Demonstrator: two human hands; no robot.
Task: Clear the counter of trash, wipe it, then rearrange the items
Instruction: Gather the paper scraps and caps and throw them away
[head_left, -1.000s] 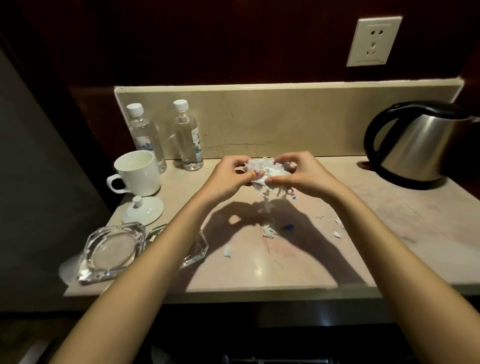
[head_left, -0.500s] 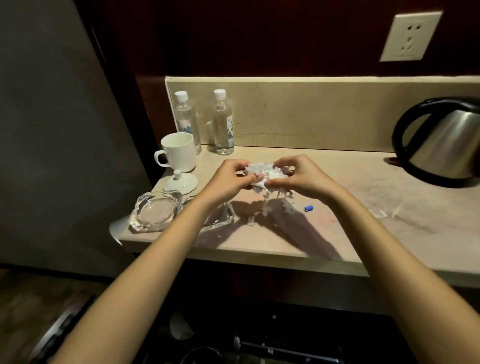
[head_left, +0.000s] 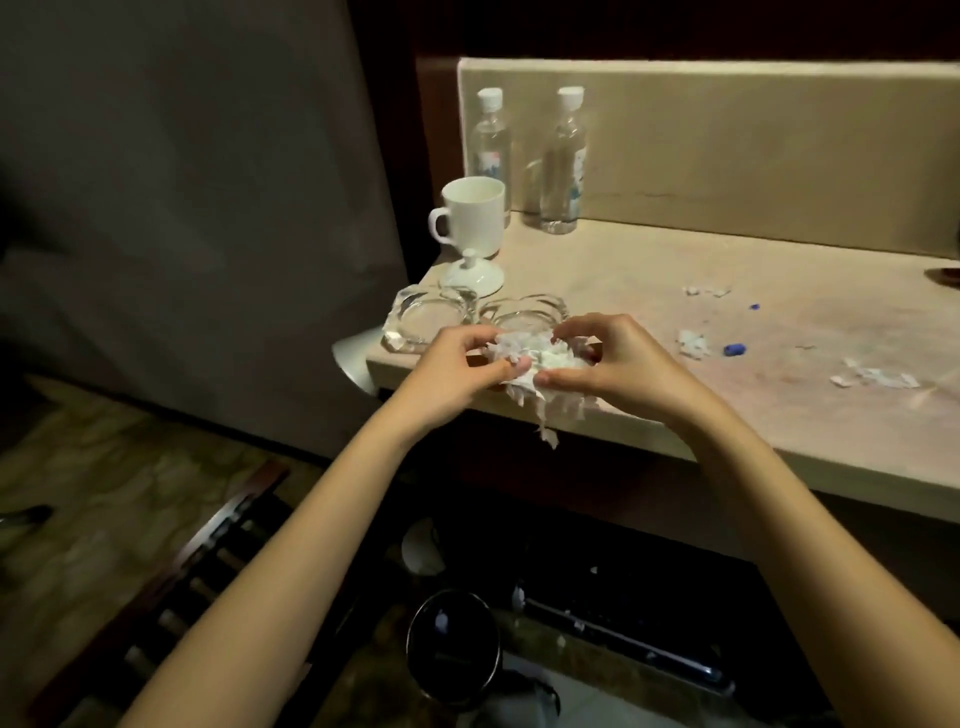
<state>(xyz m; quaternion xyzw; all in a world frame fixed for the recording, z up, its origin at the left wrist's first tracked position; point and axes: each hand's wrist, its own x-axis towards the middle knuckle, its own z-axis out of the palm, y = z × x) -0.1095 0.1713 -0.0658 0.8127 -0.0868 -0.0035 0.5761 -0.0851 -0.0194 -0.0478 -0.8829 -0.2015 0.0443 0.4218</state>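
Dim room, grey wall (head_left: 182, 182), dark wood panelling (head_left: 675, 26), beige stone backsplash (head_left: 753, 140), patterned floor (head_left: 104, 493)

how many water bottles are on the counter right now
2. Both stand upright at the back left of the counter against the backsplash: the left bottle behind the white cup, the right bottle beside it. None seem hidden.

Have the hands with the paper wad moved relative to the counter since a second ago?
Yes. The hands and paper wad have come from mid-counter, near the bottles, toward the person, to the counter's front edge beside the glass ashtrays.
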